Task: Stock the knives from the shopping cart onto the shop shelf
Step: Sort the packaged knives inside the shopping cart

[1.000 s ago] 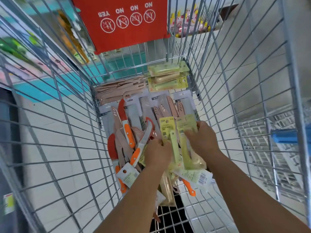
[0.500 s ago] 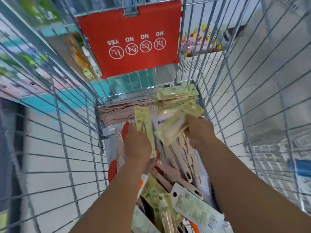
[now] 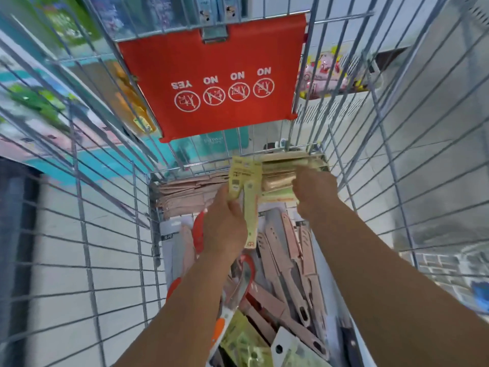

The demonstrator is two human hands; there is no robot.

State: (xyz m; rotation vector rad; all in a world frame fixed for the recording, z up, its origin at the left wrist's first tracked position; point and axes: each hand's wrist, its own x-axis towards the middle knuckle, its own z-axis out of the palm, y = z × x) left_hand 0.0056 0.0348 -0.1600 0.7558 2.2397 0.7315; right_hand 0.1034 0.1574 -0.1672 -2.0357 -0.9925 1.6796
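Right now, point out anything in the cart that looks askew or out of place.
The pink knives lie crisscrossed in a loose heap, unlike the flat pink stack at the far end. Nothing looks damaged.

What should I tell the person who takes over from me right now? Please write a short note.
Left hand: holds one green knife pack upright above the cart.
Right hand: reaches at the green packs stacked at the cart's far end; fingers curled, its grip is hidden.
Things: pink knives fill the middle of the cart, orange knives lie under the left arm, flat pink packs sit at the far left.
Done: nothing is seen on a shelf.
Left: carry the green packs to the shelf, then all the others.
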